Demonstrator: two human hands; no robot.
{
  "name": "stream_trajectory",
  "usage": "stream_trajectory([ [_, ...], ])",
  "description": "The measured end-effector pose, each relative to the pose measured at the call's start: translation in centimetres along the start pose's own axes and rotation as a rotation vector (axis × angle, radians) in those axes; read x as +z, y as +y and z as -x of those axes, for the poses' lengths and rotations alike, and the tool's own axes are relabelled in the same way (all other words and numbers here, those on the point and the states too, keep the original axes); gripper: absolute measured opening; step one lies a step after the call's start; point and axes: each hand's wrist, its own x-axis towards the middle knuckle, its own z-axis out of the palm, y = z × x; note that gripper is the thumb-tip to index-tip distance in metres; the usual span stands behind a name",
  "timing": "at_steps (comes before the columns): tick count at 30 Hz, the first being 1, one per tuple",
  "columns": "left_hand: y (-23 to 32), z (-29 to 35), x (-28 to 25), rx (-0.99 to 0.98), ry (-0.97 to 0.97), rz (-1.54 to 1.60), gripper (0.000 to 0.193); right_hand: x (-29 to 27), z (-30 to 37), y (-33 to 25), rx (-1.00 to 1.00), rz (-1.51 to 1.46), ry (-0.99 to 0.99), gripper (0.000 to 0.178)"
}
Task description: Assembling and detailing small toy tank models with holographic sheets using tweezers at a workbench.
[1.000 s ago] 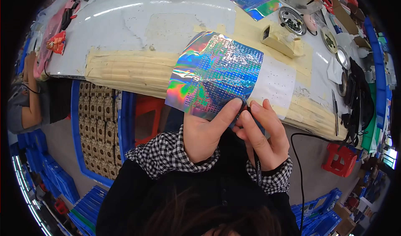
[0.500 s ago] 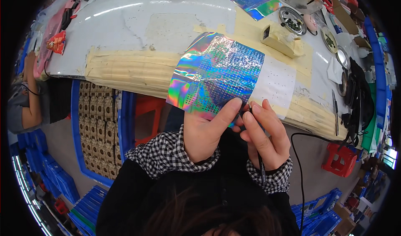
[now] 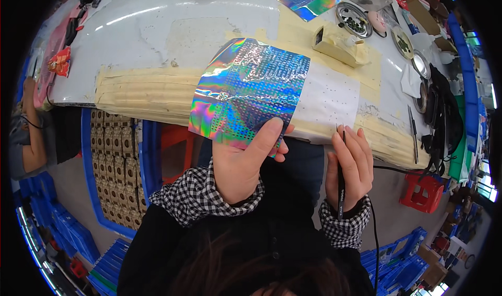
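Observation:
My left hand [image 3: 235, 165] pinches the lower edge of an iridescent foil sheet [image 3: 209, 94] between thumb and fingers. Rows of small dark squares cover the foil, which is tilted up over the bench edge. In my right hand [image 3: 356, 165] is a slim black pen-shaped tool [image 3: 341, 188], held upright with the fingers along it; a thin black cable trails below that hand. The tool's tip is at the lower edge of a white sheet [image 3: 327, 94] dotted with tiny dark specks. This sheet lies on the bench, partly behind the foil.
Behind the white sheet stands a cream-coloured box-shaped device [image 3: 329, 50]. A second iridescent sheet [image 3: 308, 0] and a metal dish [image 3: 340, 17] of dark bits lie farther back. A blue crate [image 3: 94, 183] of brown parts, a red stool [image 3: 418, 194] and another person's arm [image 3: 35, 133] surround the bench.
My right hand and the black tool have moved right, away from the foil's corner to the white sheet's lower edge. My left hand and the foil sit slightly farther left in view.

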Motion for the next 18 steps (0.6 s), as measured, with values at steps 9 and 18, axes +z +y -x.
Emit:
stream_trajectory([
  [9, 0.1, -0.1, 0.2, -0.007, 0.001, -0.009, 0.019, -1.1, -0.7, 0.2, -0.031, 0.148, -0.169, 0.024],
  [18, 0.2, 0.0, -0.2, 0.002, -0.009, 0.037, 0.017, -3.6, -2.1, 0.5, -0.036, 0.011, -0.35, 0.018],
])
